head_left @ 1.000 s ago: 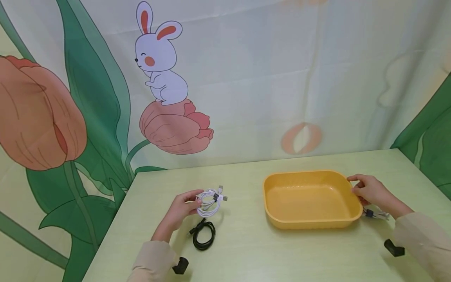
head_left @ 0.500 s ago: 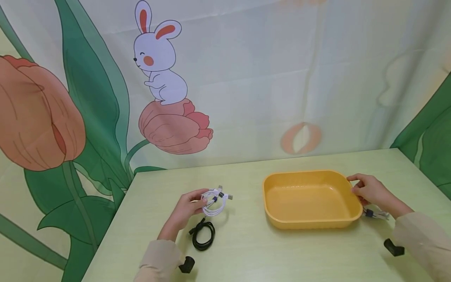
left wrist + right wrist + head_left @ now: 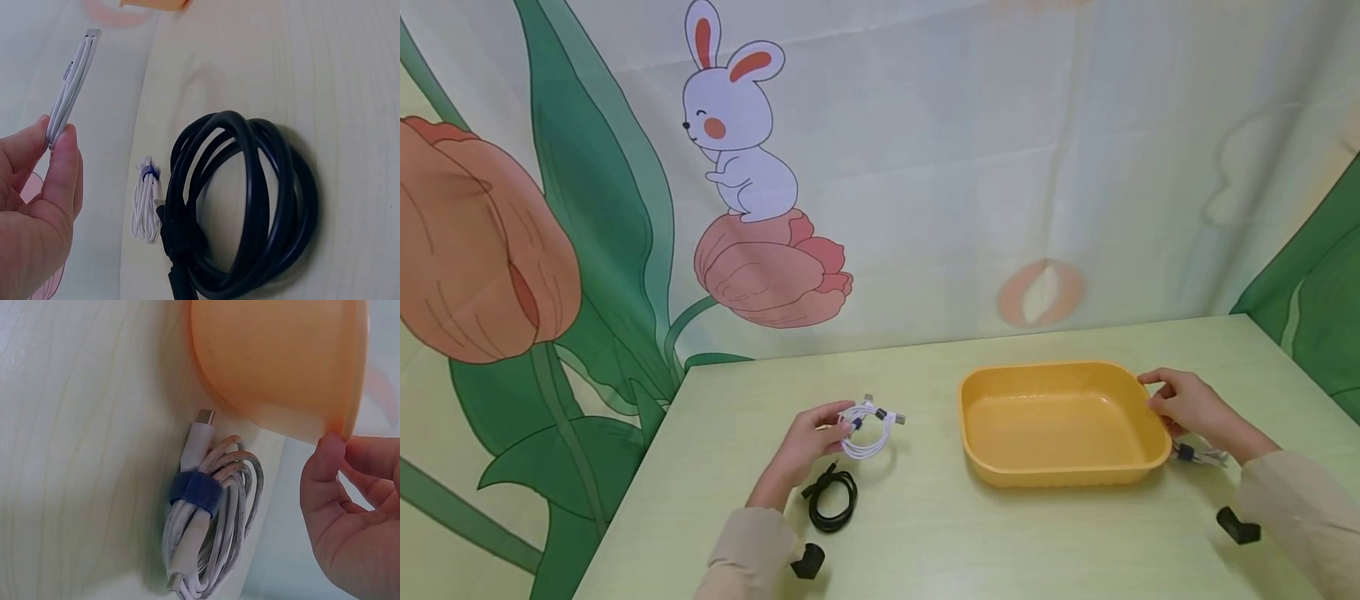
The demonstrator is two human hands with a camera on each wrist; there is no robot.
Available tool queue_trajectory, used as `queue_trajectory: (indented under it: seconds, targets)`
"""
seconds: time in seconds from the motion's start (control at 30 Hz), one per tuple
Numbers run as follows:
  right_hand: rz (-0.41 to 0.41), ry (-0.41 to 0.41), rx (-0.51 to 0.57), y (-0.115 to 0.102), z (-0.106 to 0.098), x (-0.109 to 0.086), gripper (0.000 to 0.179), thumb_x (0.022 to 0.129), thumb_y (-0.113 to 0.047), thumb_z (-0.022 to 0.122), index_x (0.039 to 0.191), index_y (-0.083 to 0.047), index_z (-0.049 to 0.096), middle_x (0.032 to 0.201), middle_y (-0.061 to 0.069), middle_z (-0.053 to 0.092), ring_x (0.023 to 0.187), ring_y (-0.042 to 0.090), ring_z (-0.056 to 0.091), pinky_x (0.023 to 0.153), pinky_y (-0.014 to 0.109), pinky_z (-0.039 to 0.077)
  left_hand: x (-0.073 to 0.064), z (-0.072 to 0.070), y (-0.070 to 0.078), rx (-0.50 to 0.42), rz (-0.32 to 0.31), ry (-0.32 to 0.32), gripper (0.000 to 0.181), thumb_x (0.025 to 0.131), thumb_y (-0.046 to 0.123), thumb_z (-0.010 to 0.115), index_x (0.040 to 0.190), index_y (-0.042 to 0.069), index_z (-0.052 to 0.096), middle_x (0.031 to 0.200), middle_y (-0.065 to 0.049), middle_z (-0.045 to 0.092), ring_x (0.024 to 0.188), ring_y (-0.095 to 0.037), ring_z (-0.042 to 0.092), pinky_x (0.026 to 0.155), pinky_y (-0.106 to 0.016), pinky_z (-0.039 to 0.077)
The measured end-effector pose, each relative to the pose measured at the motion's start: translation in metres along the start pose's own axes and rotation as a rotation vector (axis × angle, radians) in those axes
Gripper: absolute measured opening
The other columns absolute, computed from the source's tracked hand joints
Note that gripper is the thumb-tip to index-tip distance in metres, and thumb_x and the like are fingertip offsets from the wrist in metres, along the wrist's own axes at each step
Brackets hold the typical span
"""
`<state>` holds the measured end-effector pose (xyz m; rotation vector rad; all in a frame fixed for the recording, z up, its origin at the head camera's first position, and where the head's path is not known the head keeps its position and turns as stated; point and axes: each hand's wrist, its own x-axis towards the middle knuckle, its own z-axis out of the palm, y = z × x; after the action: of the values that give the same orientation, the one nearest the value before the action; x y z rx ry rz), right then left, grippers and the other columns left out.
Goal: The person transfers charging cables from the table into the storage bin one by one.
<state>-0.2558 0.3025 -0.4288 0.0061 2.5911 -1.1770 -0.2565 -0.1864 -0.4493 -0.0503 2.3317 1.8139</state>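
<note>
My left hand [image 3: 811, 440] pinches a coiled white USB cable [image 3: 863, 452] between thumb and fingers. The left wrist view has this cable [image 3: 72, 90] edge-on, raised above the table. Below it on the table lies a coiled black cable [image 3: 831, 525]. Behind the black coil, a second white cable [image 3: 145, 209] with a blue tie rests on the table. My right hand [image 3: 1197, 410] grips the right rim of a yellow plastic tray [image 3: 1052, 478], thumb outside the wall. Beneath that hand lies another white cable [image 3: 234, 506], bound with a dark blue strap.
The pale wooden table [image 3: 917, 533] runs back to a printed cloth [image 3: 925, 208] with a rabbit and tulips. The tray stands on the table right of the cables, with nothing inside it. A black wrist device [image 3: 808, 561] shows by the left sleeve.
My left hand has moved a little to the right with the white USB cable, away from above the black coil. The right hand and the tray have stayed put.
</note>
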Motion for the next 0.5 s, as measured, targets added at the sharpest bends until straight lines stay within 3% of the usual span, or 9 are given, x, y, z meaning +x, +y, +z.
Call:
queue_trajectory:
  seconds: [0.5]
  targets:
    - [-0.014, -0.005, 0.002, 0.0046, 0.0011, 0.0033, 0.044, 0.089, -0.003, 0.043, 0.129, 0.009, 0.029, 0.089, 0.014, 0.048, 0.066, 0.018, 0.051, 0.062, 0.029, 0.053, 0.0041, 0.0069, 0.0059, -0.030, 0.010, -0.012, 0.035, 0.086, 0.004, 0.054, 0.120, 0.007, 0.054, 0.091, -0.006, 0.048, 0.079, -0.015, 0.054, 0.067, -0.022, 0.051]
